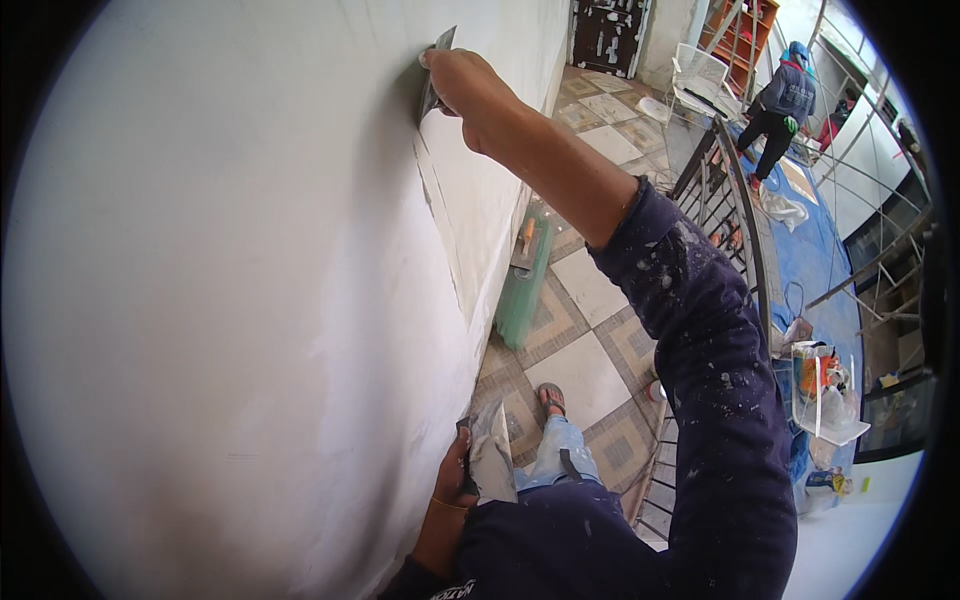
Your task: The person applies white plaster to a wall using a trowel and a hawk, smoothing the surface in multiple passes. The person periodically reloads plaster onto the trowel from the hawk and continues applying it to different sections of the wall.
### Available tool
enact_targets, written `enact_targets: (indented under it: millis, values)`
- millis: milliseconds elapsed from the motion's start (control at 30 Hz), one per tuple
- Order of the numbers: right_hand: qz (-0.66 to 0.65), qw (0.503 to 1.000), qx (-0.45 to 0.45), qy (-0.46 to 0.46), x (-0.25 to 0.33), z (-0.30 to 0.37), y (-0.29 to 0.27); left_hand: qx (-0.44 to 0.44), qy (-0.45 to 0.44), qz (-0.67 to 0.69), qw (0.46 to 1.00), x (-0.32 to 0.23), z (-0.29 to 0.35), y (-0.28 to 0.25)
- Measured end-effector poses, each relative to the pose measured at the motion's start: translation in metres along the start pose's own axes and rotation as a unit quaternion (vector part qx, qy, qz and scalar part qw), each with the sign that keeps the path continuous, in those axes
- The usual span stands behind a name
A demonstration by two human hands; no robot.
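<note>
The patterned tile floor (592, 287) carries a long, translucent green bundle (518, 308) and, farther off, a white chair (698, 68).

I've got the wall (230, 280) along the left of my feed, the right hand (468, 95) far ahead at it, the left hand (452, 475) nearer me. A loose trowel (522, 255) lies by its foot; right stands the railing (749, 207), a co-worker (787, 98) beyond.

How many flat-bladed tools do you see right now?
3: first tool in the right hand, at the wall; second tool in the left hand; third tool, with an orange handle, on the green bundle. More may be hidden.
</note>
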State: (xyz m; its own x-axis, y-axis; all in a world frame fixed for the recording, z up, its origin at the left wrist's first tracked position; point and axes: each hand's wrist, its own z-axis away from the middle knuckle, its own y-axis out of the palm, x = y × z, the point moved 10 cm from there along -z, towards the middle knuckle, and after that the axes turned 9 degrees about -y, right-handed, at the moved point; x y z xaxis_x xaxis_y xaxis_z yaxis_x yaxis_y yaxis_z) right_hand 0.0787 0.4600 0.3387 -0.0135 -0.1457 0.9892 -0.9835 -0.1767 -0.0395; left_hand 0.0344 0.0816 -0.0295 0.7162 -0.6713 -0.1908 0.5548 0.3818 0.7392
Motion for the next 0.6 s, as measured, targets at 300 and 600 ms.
enact_targets:
  millis: [300, 600]
  values:
    - [0.244, 0.753, 0.269, -0.548, 0.081, 0.198, -0.006, 0.149, 0.051, 0.026, 0.987, -0.064, 0.023, 0.156]
    - [0.469, 0.680, 0.255, -0.503, 0.015, 0.271, -0.069, 0.110, 0.156, -0.039, 0.981, -0.100, 0.058, 0.236]
